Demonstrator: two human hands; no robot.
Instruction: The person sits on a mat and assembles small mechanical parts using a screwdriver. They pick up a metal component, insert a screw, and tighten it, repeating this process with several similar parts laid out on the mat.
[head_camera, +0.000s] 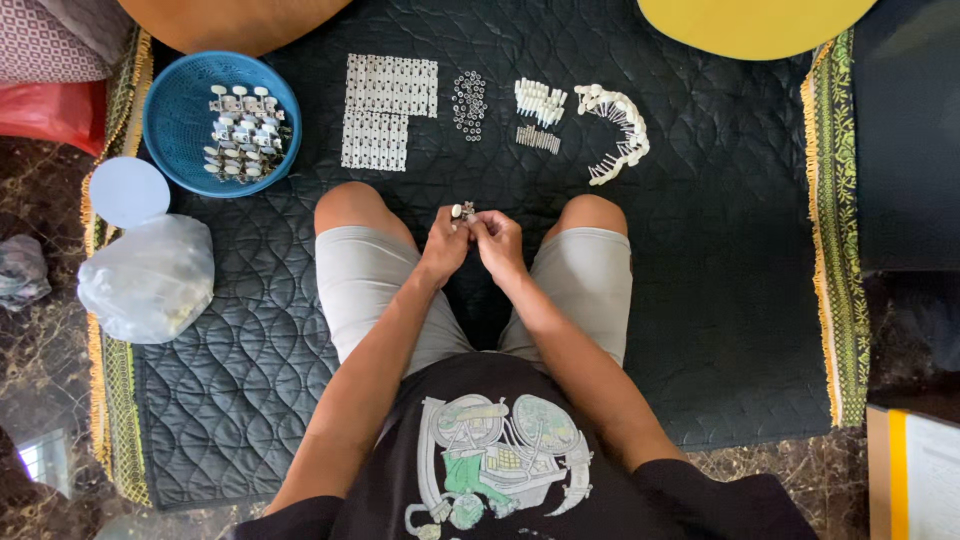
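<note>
Holding a small metal tuning peg (463, 211) with a cream knob between both sets of fingertips, I keep my left hand (444, 243) and right hand (498, 243) pinched narrow on it, just above the gap between my knees. For this fitting step I judge it best to steady the peg body in one hand and turn or press the loose piece with the other, keeping it low over the mat so nothing rolls off. Beyond the peg lie sorted parts: white plate strips (388, 110), a cluster of small rings (468, 102), white knobs (540, 100), short screws (538, 138), and an arc of white pins (618, 132). Left of those, a blue basket (172, 120) holds finished pegs; nearer me lie a round lid (128, 191) and a plastic bag (150, 278). All rests on a black quilted mat (730, 300) with green fringe, over dark marble floor (40, 360).
</note>
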